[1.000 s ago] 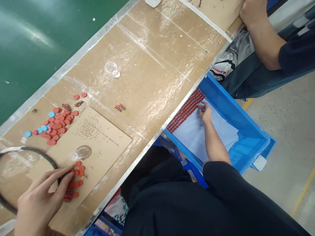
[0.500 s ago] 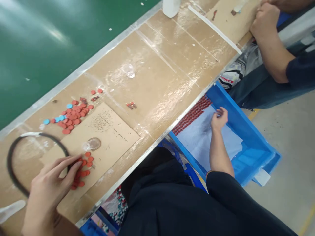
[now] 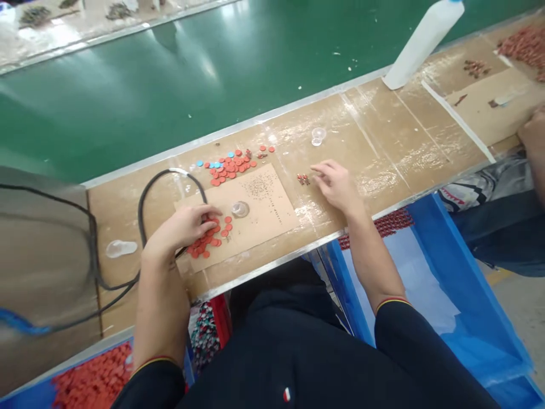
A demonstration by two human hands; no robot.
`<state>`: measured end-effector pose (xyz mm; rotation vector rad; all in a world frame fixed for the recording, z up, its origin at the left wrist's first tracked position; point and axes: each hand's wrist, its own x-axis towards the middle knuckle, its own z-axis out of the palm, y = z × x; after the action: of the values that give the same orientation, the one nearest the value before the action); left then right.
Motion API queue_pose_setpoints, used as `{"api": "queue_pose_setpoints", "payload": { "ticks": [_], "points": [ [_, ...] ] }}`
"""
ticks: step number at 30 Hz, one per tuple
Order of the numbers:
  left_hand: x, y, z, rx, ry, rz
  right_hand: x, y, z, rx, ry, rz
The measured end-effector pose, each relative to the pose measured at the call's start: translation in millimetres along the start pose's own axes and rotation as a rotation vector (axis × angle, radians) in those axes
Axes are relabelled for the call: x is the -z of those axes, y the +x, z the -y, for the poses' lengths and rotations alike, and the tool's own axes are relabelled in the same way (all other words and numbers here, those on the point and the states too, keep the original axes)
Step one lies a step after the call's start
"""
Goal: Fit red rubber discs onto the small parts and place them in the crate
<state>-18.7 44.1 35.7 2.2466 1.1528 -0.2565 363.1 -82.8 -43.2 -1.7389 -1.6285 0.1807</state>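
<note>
My left hand (image 3: 187, 227) rests at a small pile of red discs (image 3: 207, 243) on the left part of a tan board (image 3: 255, 221). Its fingers curl over the pile, with a gap between thumb and forefinger. My right hand (image 3: 336, 184) is over the bench, thumb and forefinger apart and nothing visible between them. Just left of its fingertips lie several small red-and-metal parts (image 3: 303, 179). On the board are a small clear dish (image 3: 240, 209) and a scatter of tiny dark bits (image 3: 260, 186).
Behind the board lie more red discs (image 3: 232, 166) and a few blue ones. A black cable (image 3: 142, 204) loops at the left. A white bottle (image 3: 419, 48) stands at the back right. The blue bin (image 3: 472, 295) below right holds rows of red parts. Another person's hand (image 3: 534, 130) is at far right.
My right hand has left the blue bin and come up to the bench beside the small parts. My left hand stays at the red discs. The camera view has turned and shifted.
</note>
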Motion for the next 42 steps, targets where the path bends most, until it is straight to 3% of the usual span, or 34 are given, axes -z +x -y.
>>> {"api": "queue_pose_setpoints", "payload": {
  "ticks": [4, 9, 11, 15, 19, 22, 26, 30, 42],
  "points": [
    [-2.5, 0, 11, -0.063, -0.060, -0.010, -17, 28, -2, -0.023, -0.142, 0.201],
    [-12.3, -4, 22, -0.145, -0.135, -0.039, 1, 28, -3, -0.076, -0.022, 0.274],
    [-15.8, -4, 26, -0.188, -0.152, -0.060, 9, 27, 8, -0.102, 0.009, 0.190],
    [-17.4, -7, 33, -0.270, -0.276, -0.083, 10, 35, 56, 0.035, 0.167, -0.191],
    [-18.4, -11, 36, -0.331, -0.538, -0.221, -22, 46, 114, 0.280, 0.321, -0.202],
    [-24.2, -8, 33, -0.325, -0.923, -0.386, -54, 45, 134, 0.340, 0.428, -0.174],
    [-33.7, 6, 30, -0.359, -1.372, -0.524, -78, 36, 129, 0.314, 0.429, -0.101],
    [-38.9, 15, 33, -0.264, -1.610, -0.580, -81, 30, 123, 0.317, 0.326, -0.003],
    [-44.0, 17, 32, -0.201, -1.564, -0.643, -77, 29, 128, 0.346, 0.222, 0.115]
  ]
}}
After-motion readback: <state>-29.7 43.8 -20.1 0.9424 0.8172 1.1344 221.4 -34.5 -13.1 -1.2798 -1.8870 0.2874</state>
